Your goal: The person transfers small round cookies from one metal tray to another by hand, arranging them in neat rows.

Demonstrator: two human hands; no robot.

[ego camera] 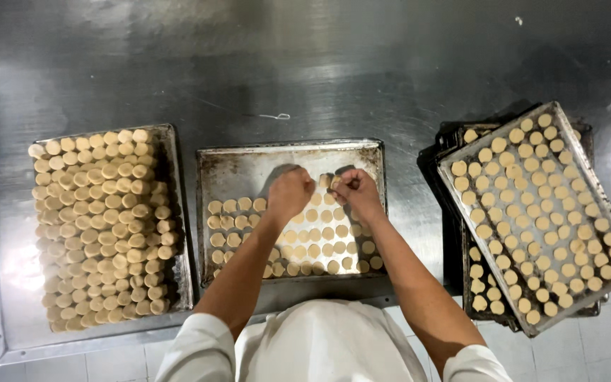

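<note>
The small round dough pieces lie flat in neat rows across the near part of the middle baking tray, spaced slightly apart so that none touches its neighbour, while the far strip of that tray is bare metal, which fits rows being filled from the near edge outward. Both hands work at the edge of the filled area: the left hand is curled knuckles-up over the last row, fingers folded under so that what it holds, if anything, is hidden, and the right hand is closed in a pinch beside it, with a pale piece showing just at its fingertips. To the left, a second tray carries pieces stood on edge and packed tightly against one another in long rolls, a dense store rather than a spaced layout. To the right, a filled tray with evenly spaced pieces rests tilted and askew on top of other dark trays, some of which also show rows of pieces beneath. Everything sits on a stainless steel table, scuffed and dully reflective, with a raised rim along its left and near sides. Pale floor tiles show past the table's near edge, and the person's white sleeves and garment fill the bottom of the view.
</note>
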